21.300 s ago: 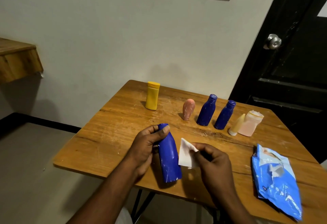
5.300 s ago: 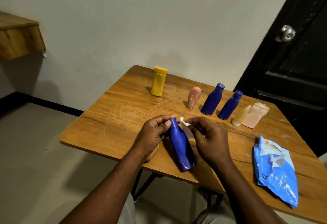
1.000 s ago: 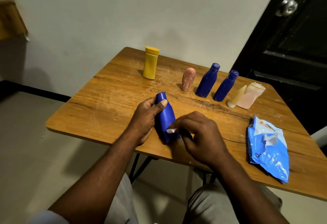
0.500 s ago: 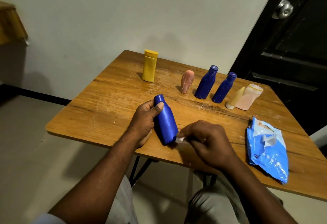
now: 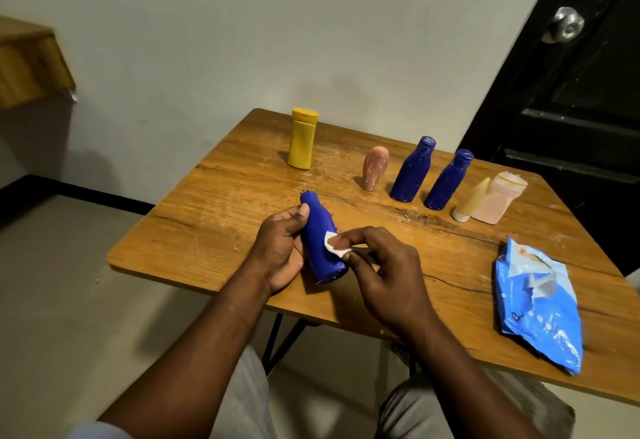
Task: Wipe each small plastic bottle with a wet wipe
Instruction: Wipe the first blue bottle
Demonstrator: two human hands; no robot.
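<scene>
Blue bottle (image 5: 320, 241) is held tilted over the surface (image 5: 221, 227), the left hand (image 5: 278, 251) curled in a grip round its body. At its lower side the right hand (image 5: 386, 275) pinches a small wet wipe (image 5: 333, 247) against it. Wiping this bottle looks under way; next it probably needs turning to reach unwiped sides.

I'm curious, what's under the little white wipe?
The blue bottle that the left hand holds. The right hand pinches the wipe against it; that covered patch cannot be seen.
</scene>
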